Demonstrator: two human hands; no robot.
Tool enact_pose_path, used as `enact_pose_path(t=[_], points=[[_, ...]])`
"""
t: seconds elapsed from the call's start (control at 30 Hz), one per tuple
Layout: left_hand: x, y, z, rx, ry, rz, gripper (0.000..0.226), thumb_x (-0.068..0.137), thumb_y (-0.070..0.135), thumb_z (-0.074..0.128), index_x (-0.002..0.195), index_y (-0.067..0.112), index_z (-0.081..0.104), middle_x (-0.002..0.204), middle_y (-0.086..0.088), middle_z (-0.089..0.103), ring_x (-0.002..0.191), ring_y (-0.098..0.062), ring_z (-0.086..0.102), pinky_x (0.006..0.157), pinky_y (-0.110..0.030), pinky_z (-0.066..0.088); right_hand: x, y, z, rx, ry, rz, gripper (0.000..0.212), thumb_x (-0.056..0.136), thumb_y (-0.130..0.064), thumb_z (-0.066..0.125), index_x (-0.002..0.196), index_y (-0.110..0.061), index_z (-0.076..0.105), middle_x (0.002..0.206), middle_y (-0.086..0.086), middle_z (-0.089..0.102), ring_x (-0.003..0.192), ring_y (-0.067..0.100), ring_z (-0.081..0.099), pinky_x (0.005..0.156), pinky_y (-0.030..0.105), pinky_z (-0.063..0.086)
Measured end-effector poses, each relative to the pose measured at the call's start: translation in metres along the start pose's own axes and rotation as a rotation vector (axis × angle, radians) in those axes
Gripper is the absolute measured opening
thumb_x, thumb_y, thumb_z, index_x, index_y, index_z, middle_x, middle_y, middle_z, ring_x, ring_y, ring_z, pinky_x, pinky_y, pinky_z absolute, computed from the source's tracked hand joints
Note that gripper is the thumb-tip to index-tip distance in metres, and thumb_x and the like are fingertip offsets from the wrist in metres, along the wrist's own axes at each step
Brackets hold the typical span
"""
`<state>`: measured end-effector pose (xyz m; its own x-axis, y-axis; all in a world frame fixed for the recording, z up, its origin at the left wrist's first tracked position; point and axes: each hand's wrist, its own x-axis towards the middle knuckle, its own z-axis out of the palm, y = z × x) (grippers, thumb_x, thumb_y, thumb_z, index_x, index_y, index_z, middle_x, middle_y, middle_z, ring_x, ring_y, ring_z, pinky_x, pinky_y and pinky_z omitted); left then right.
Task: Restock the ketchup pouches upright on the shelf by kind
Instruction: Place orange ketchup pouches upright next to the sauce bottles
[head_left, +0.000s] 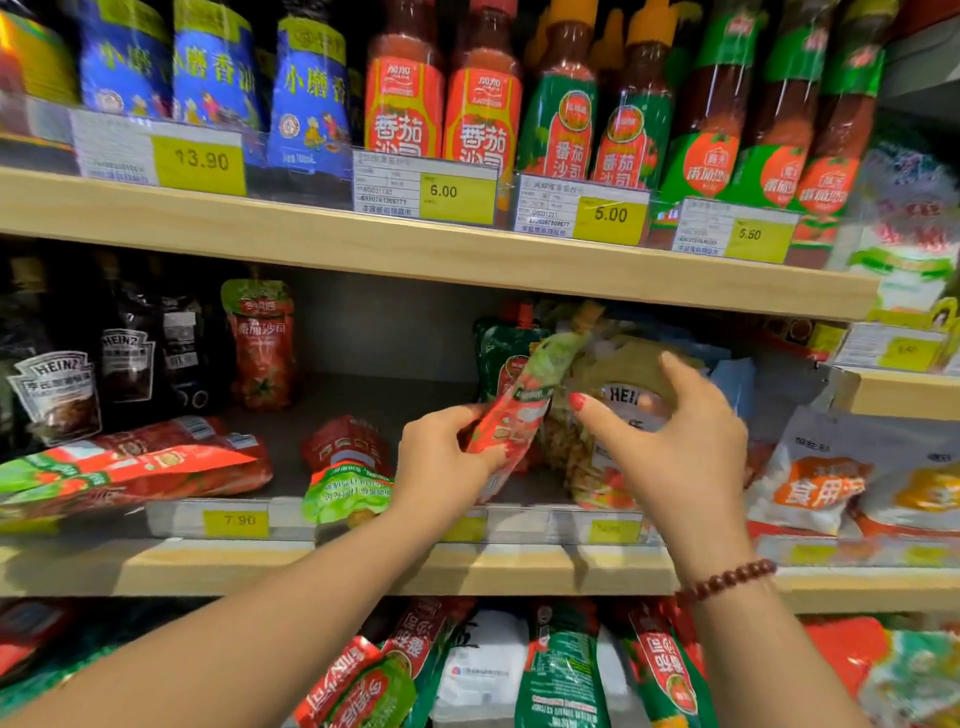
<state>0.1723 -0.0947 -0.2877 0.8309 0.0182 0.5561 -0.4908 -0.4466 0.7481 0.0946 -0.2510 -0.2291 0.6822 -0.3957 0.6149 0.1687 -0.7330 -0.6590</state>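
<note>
My left hand grips the lower end of a red-and-green ketchup pouch, which tilts up to the right over the middle shelf. My right hand is spread over a Heinz pouch standing just behind it, fingers curled on its top edge. A dark green pouch stands upright behind both. One red pouch stands upright at the back left. Two red-and-green pouches lie flat: one at the left, another beside my left wrist.
Dark Heinz sauce pouches stand at the far left. White bags fill the right end. Ketchup bottles line the upper shelf behind price tags. More pouches lie jumbled on the shelf below.
</note>
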Motion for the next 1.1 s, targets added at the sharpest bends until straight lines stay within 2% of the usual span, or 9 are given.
enact_pose_path(t=[0.07,0.13,0.33,0.5,0.6,0.7,0.8,0.97,1.1], points=[[-0.003,0.003,-0.005,0.008,0.063,0.048,0.03,0.067,0.023,0.077,0.097,0.026,0.073,0.08,0.008,0.073,0.075,-0.009,0.065,0.072,-0.031,0.055,-0.012,-0.006,0.015,0.329,-0.241,0.229,0.084,0.059,-0.055,0.077,0.127,-0.012,0.055,0.123,0.002,0.062,0.106,0.014,0.061,0.089,0.036,0.052],[-0.008,0.005,-0.008,0.031,0.082,0.096,0.03,0.067,0.022,0.075,0.096,0.029,0.072,0.079,0.007,0.073,0.075,-0.012,0.065,0.068,-0.033,0.053,-0.019,-0.013,0.034,0.52,-0.36,0.271,0.053,0.057,-0.052,0.078,0.099,-0.019,0.071,0.095,-0.006,0.074,0.092,0.011,0.067,0.074,0.029,0.055],[-0.013,0.006,-0.016,0.179,0.049,0.196,0.016,0.071,0.022,0.069,0.087,0.023,0.07,0.073,0.004,0.064,0.07,-0.02,0.059,0.059,-0.035,0.047,-0.025,-0.027,0.071,0.521,-0.105,0.285,0.039,0.054,-0.054,0.077,0.07,-0.018,0.071,0.069,-0.004,0.073,0.072,0.015,0.069,0.071,0.044,0.057],[-0.001,0.004,-0.04,0.23,-0.162,0.179,0.048,0.063,0.035,0.076,0.109,0.026,0.068,0.098,0.006,0.07,0.086,-0.008,0.064,0.079,-0.027,0.052,-0.011,-0.018,0.085,0.733,-0.152,0.348,0.006,0.078,-0.018,0.069,0.08,-0.012,0.07,0.081,0.01,0.073,0.082,0.03,0.069,0.077,0.052,0.056],[0.02,0.0,-0.061,0.022,-0.248,0.054,0.062,0.059,0.034,0.083,0.117,0.025,0.064,0.109,0.008,0.068,0.094,0.004,0.062,0.081,-0.01,0.048,-0.001,-0.009,0.087,0.844,-0.166,0.351,0.002,0.084,-0.005,0.061,0.085,-0.007,0.061,0.084,0.011,0.07,0.079,0.025,0.068,0.07,0.039,0.056],[0.041,-0.009,-0.071,-0.038,-0.262,-0.002,0.073,0.061,0.027,0.085,0.127,0.024,0.055,0.122,0.003,0.06,0.111,-0.008,0.057,0.089,-0.021,0.046,0.006,-0.002,0.095,0.898,-0.205,0.354,0.006,0.085,0.002,0.056,0.084,-0.003,0.058,0.065,-0.001,0.069,0.061,0.013,0.066,0.054,0.028,0.056],[0.051,-0.015,-0.069,-0.098,-0.403,-0.103,0.084,0.062,0.019,0.086,0.135,0.023,0.045,0.132,-0.002,0.054,0.117,-0.015,0.054,0.096,-0.031,0.047,0.011,-0.002,0.104,0.964,-0.282,0.36,0.012,0.087,0.0,0.056,0.091,-0.008,0.064,0.075,0.001,0.071,0.063,0.012,0.066,0.049,0.022,0.053],[0.059,-0.03,-0.068,-0.125,-0.521,-0.177,0.062,0.061,0.02,0.085,0.117,0.027,0.06,0.11,0.0,0.068,0.102,-0.014,0.064,0.09,-0.037,0.053,0.022,-0.005,0.119,0.957,-0.383,0.351,0.015,0.089,-0.008,0.057,0.095,-0.019,0.065,0.101,0.005,0.069,0.091,0.019,0.065,0.077,0.032,0.053],[0.066,-0.037,-0.069,-0.195,-0.488,-0.207,0.048,0.059,0.009,0.085,0.1,0.024,0.066,0.091,0.002,0.074,0.083,-0.014,0.071,0.066,-0.028,0.057,0.023,-0.012,0.126,0.886,-0.389,0.292,0.015,0.091,-0.013,0.056,0.089,-0.025,0.065,0.096,-0.003,0.068,0.091,0.015,0.064,0.075,0.028,0.053]])
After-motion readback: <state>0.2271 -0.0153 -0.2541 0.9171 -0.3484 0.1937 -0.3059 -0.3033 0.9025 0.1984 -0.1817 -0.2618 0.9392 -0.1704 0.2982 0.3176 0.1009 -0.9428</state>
